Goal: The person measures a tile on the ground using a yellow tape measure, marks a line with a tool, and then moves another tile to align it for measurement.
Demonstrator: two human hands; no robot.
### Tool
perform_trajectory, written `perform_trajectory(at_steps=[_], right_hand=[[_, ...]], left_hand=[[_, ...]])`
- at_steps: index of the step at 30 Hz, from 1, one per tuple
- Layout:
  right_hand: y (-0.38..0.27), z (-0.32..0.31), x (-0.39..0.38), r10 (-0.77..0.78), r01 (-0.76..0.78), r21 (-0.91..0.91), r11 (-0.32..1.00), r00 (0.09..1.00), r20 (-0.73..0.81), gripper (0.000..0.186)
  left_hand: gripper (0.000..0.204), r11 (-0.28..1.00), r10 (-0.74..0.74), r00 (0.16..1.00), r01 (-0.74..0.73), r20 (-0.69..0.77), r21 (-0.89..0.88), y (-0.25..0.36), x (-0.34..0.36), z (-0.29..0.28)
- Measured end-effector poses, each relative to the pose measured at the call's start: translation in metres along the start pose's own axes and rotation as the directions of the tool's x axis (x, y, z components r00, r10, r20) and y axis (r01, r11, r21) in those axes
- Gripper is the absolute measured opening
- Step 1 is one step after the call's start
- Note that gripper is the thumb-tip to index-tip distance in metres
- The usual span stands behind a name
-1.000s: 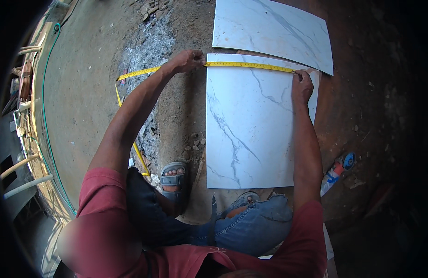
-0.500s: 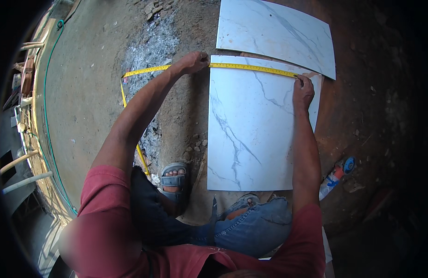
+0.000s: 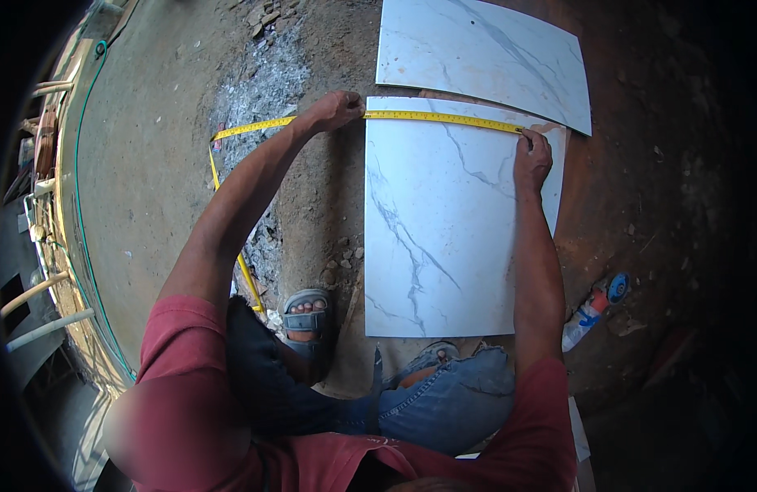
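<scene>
A yellow tape measure (image 3: 436, 117) lies stretched across the far part of a white, grey-veined tile (image 3: 444, 238). My left hand (image 3: 339, 110) is closed on the tape at the tile's left edge. At the tape's end, near the tile's far right corner, my right hand (image 3: 533, 161) pinches with fingers curled, some of them hidden. Left of my left hand the tape runs on over the ground, then bends sharply back toward my left knee. Beyond this tile a second veined tile (image 3: 485, 61) lies slightly askew.
An angle grinder (image 3: 595, 305) with a blue disc lies on the dirt at the right. Grey powder and rubble (image 3: 263, 82) cover ground at the far left. A green hose (image 3: 81, 189) runs along the left. My sandalled foot (image 3: 305, 316) stands left of the near tile.
The view has shifted slightly, so everything sits a little further left. Both hands keep their places on the tape and the tile.
</scene>
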State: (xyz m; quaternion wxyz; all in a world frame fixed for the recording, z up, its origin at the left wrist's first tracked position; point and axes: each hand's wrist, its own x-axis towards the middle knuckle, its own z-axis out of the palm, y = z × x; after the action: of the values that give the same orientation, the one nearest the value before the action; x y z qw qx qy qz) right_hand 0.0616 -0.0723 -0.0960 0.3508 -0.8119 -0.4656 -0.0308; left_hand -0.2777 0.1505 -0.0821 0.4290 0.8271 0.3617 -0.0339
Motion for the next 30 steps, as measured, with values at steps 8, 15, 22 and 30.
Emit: perform_trajectory(at_steps=[8,15,22,30], right_hand=[[0.003,0.004,-0.005,0.012,-0.012,0.043,0.999,1.000,-0.002,0.012],[0.000,0.000,0.002,-0.007,0.007,0.035,0.999,1.000,0.001,0.012],[-0.004,-0.001,-0.002,0.020,-0.022,0.078,0.997,0.999,0.028,0.012],[0.001,-0.001,-0.003,0.040,-0.042,0.120,0.992,0.999,0.024,0.011]], left_hand=[[0.023,1.000,-0.009,1.000,0.009,-0.016,0.028,-0.002,0.000,0.005],[0.020,0.999,-0.018,0.999,0.018,-0.032,0.026,0.005,0.001,-0.001],[0.018,1.000,0.017,0.999,-0.017,-0.047,0.013,-0.003,-0.004,0.001],[0.018,0.997,0.079,0.993,-0.077,-0.090,0.030,-0.001,-0.006,0.002]])
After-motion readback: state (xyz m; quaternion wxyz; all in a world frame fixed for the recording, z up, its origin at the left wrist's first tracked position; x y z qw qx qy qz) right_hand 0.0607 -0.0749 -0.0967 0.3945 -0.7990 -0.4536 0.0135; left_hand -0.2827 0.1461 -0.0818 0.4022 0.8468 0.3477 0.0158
